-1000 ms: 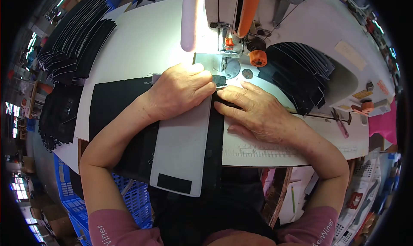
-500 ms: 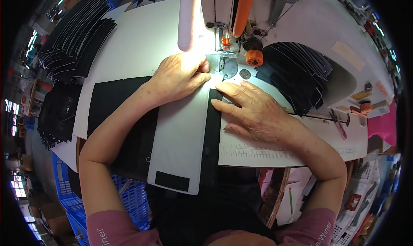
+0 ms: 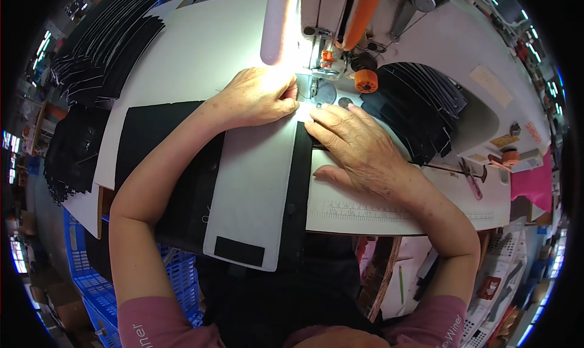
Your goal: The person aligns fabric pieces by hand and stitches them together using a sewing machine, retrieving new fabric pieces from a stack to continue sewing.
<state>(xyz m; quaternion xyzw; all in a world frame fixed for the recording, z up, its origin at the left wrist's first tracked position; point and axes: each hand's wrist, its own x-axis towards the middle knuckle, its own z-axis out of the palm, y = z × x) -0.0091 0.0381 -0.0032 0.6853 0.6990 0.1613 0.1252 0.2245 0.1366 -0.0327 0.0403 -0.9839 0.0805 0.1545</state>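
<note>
A white fabric strip (image 3: pixel 252 184) with a small black patch (image 3: pixel 239 251) at its near end lies lengthwise under the sewing machine. Black fabric (image 3: pixel 164 141) spreads to its left, and a black band (image 3: pixel 297 178) runs along its right edge. My left hand (image 3: pixel 258 99) is closed, fingertips pinched at the strip's far end, just left of the presser foot (image 3: pixel 314 88). My right hand (image 3: pixel 362 144) lies flat, fingers stretched out, with its fingertips by the band's far end and its thumb apart on the table. Glare washes out the fabric near the needle.
Stacked black pieces (image 3: pixel 103 50) stand at the back left, and more black pieces (image 3: pixel 420 105) lie under the machine arm. Pink-handled snips (image 3: pixel 473 184) rest at right. A printed ruler (image 3: pixel 395 213) marks the table's front. Blue crates (image 3: pixel 91 263) stand below left.
The view has turned slightly. My right hand's fingers have come closer together and slid forward toward the presser foot. My left hand keeps its pinch.
</note>
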